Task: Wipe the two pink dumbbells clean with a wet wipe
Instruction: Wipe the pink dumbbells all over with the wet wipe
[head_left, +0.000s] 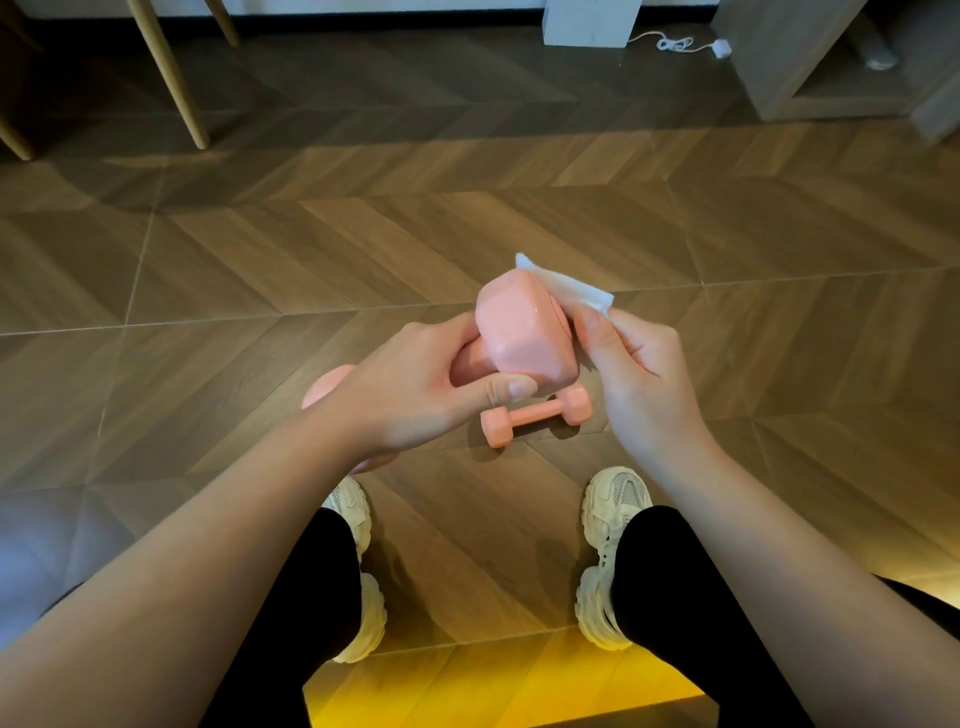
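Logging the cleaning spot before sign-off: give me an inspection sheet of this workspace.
Surface: brown chevron-patterned wooden floor.
Job's things: glossy pink dumbbell held up; second pink dumbbell lying on the floor ahead of the white sneakers; white wet wipe against the held one's head.
Clutter: nothing seen.
Grippers: left hand grips the held dumbbell's handle; right hand pinches the wipe.
Cables: white coiled cable on the floor, far side.
Surroundings: pale wooden furniture legs far left; wooden cabinet far right.
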